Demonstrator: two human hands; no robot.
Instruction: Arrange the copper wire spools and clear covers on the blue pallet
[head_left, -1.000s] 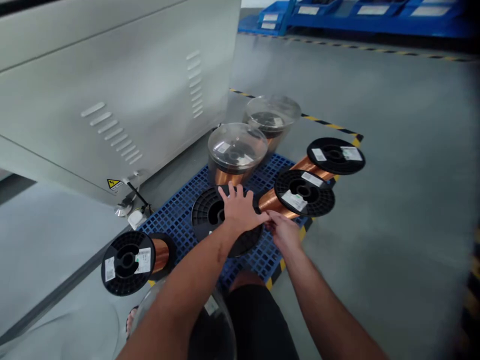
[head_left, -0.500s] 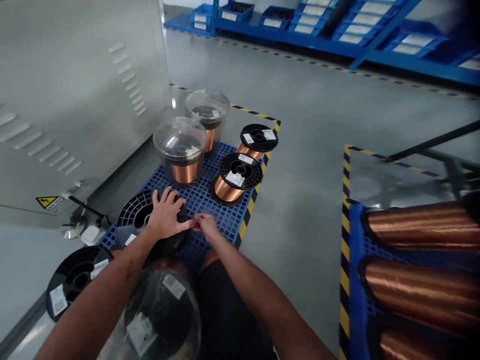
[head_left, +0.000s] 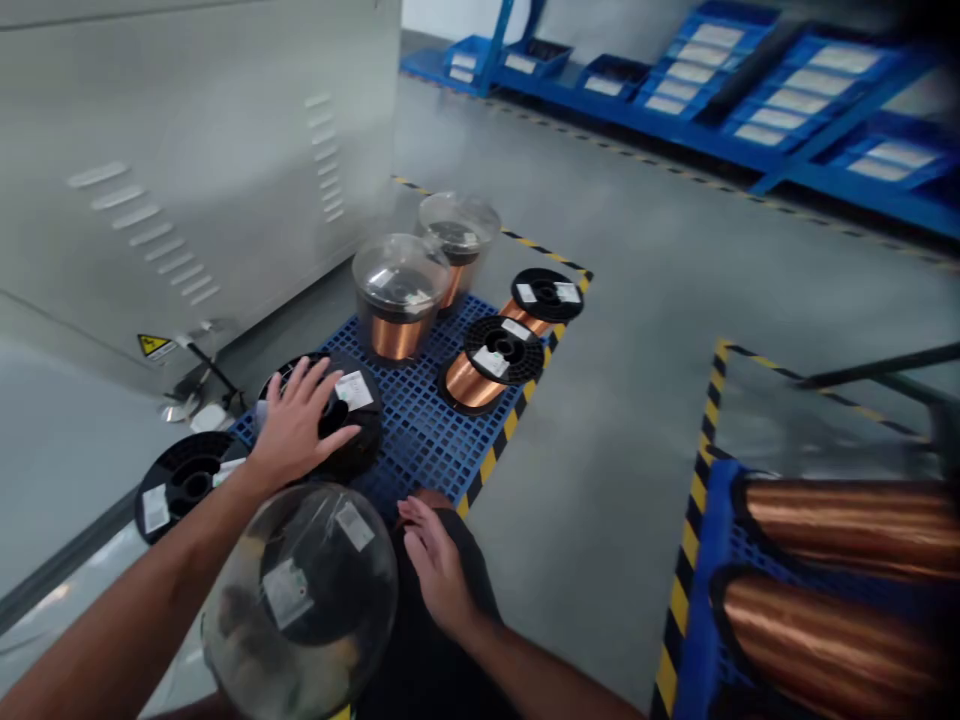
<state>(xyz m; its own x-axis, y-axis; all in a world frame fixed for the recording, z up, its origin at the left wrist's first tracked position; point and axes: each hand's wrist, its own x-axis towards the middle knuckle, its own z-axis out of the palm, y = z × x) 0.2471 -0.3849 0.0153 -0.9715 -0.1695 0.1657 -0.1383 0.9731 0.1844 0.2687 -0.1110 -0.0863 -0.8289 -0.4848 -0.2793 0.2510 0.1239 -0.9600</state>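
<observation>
Fingers spread, our left hand lies on a black spool by the left edge of the blue pallet. Our right hand hangs by the near edge, fingers half curled; whether they pinch anything, we cannot tell. Two copper spools stand along the right edge.

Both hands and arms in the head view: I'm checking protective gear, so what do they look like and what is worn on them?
The left hand and right hand are bare, five-fingered human hands without gloves. No ring, watch or bracelet shows. The left forearm and right forearm show no sleeves.
</observation>
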